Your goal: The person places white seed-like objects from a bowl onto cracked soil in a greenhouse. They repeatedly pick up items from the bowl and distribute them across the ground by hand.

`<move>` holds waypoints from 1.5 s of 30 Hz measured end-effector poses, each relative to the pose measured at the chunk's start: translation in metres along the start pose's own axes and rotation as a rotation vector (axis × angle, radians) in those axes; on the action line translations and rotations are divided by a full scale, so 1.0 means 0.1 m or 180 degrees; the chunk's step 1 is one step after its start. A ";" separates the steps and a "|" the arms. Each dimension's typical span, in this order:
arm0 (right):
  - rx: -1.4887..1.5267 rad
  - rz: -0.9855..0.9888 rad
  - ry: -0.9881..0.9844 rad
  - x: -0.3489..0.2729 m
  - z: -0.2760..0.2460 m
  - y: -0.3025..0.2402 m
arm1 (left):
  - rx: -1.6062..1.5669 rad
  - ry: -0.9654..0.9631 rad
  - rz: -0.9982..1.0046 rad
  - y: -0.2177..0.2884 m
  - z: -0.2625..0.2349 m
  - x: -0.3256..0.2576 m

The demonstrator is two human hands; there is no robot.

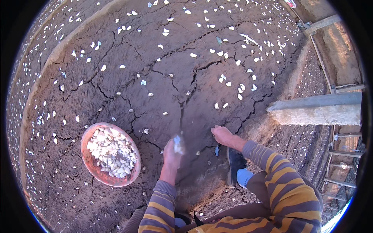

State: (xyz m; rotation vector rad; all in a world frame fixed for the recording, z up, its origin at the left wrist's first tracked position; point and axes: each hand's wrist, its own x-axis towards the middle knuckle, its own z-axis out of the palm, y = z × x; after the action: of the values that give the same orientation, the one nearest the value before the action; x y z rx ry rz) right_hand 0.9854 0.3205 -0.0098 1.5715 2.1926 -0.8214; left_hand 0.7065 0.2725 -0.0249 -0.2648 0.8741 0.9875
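My left hand [171,158] is over the cracked soil, low in the middle of the head view. It is closed around a small bunch of white garlic cloves [178,144], smeared by motion. To its right, my right hand [223,136] is close to the ground with its fingers drawn together; whatever is between the fingertips is hidden. A reddish oval-looking bowl [86,160] rests on the soil left of my left hand. Many loose garlic cloves [112,149] are heaped in it.
Cloves lie scattered over the dark, cracked soil [155,116]. My shoe [234,165] is just below my right hand. A pale concrete post [314,110] stands at the right, near a wooden frame [322,62]. A raised soil ridge [50,58] curves along the left.
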 end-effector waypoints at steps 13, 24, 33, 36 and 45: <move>0.0109 0.1206 0.1477 0.78 -0.59 0.39 | 0.0233 0.0203 0.0118 0.01 -0.01 -0.07; -0.0794 0.0838 0.1416 0.65 -0.65 0.42 | 0.0278 0.0228 0.0106 0.01 -0.03 -0.08; 0.1805 0.0474 0.0899 0.69 -0.40 -0.06 | 0.0237 0.0105 0.0062 -0.01 -0.01 -0.06; 0.1803 0.0363 0.0973 0.70 -0.33 -0.05 | 0.0195 0.0085 0.0058 -0.01 -0.01 -0.06; 0.1449 0.0214 0.1024 0.73 -0.27 -0.03 | 0.0077 0.0089 -0.0042 -0.02 -0.03 -0.04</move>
State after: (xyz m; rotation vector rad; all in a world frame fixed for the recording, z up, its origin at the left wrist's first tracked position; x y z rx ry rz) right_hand 0.9599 0.3913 -0.0286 2.1082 2.2556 -1.1813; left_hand 0.7052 0.2675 -0.0240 -0.2640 0.9081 0.9624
